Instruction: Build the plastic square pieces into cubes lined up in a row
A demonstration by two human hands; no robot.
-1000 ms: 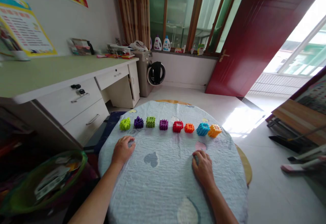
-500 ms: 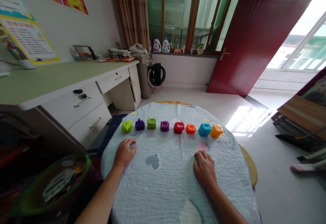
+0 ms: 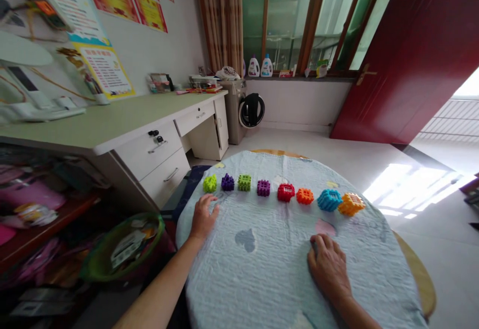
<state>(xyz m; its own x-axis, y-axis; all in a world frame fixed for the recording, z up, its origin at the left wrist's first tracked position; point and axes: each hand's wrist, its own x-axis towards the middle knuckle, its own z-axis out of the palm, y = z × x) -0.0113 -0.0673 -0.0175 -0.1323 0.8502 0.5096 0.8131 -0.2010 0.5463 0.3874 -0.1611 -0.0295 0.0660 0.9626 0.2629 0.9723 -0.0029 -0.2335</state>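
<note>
Several small plastic cube blocks stand in a row across a round table [image 3: 422, 274] covered by a pale blue cloth [image 3: 269, 269]. From the left they are a lime block [image 3: 210, 183], dark purple [image 3: 227, 182], green [image 3: 244, 182], violet [image 3: 263, 188], red [image 3: 286, 192], orange [image 3: 305, 196], blue [image 3: 329, 200] and yellow-orange [image 3: 351, 204]. My left hand [image 3: 203, 216] rests flat on the cloth just below the lime block, fingers apart, holding nothing. My right hand [image 3: 329, 265] lies palm down on the cloth below the orange and blue blocks, fingers loosely curled, nothing visible in it.
A long desk with drawers [image 3: 149, 144] runs along the left wall. A green basket [image 3: 123, 249] with papers sits on the floor at the table's left. A small washing machine [image 3: 243, 109] stands under the window, a red door [image 3: 411, 55] at the right.
The camera has swung left, so the table and blocks sit further right in view. My left hand has reached slightly forward toward the lime block. The blocks have not moved.
</note>
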